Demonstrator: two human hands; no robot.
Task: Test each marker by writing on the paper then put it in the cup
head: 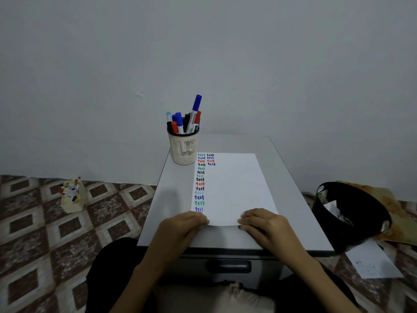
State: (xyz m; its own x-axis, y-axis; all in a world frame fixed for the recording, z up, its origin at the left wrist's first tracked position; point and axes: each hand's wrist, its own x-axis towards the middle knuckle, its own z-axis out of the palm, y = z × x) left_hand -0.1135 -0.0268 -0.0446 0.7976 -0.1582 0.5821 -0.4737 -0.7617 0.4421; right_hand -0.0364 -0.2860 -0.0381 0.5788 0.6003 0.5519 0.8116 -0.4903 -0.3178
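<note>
both hands grip the near edge of the paper (234,188) with curled fingers, the left hand (182,224) at its near left corner and the right hand (264,222) at its near right. neither holds a marker. the markers (185,120) stand in the mesh cup (184,150) at the counter's (171,199) far left corner, just beside the sheet. move the sheet evenly from both corners, so it doesn't nudge the cup.

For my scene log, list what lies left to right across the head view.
From the left: box of markers → cup of markers → right hand gripping the paper at its near edge → black bin.
</note>
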